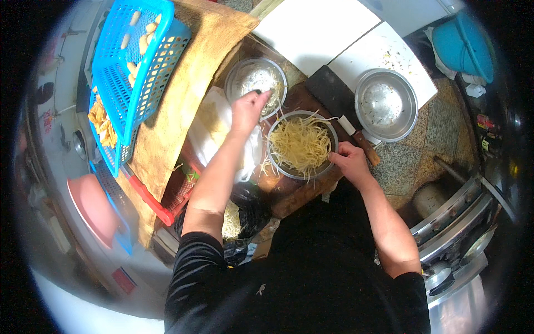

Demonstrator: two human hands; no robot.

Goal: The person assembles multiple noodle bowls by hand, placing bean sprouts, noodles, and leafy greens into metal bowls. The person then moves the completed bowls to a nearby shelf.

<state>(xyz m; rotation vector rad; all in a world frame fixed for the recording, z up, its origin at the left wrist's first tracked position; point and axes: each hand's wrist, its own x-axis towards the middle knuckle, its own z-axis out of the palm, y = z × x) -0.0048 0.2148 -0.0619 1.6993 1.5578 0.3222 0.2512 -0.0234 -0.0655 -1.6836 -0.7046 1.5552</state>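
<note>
A round bowl [269,146] holds a heap of pale yellow strands [300,143] that look like bean sprouts; a few hang over its rim. My right hand [350,162] is closed at this bowl's right edge, thumb and fingers pinching the rim. Just behind and to the left stands a clear round bowl [243,78] with a little pale stuff at its bottom. Over that bowl's near side is my left hand [250,110], its fingers pinched together. Some thin strands show by its fingertips, but what it holds is too small to make out.
A black cleaver [329,92] with a wooden handle lies right of the bowls, next to an empty metal basin [386,104]. A white plastic bag [214,125] is at left. Blue baskets [142,94] with tan pieces stand on cardboard [183,94]. A black bag [253,209] sits nearest me.
</note>
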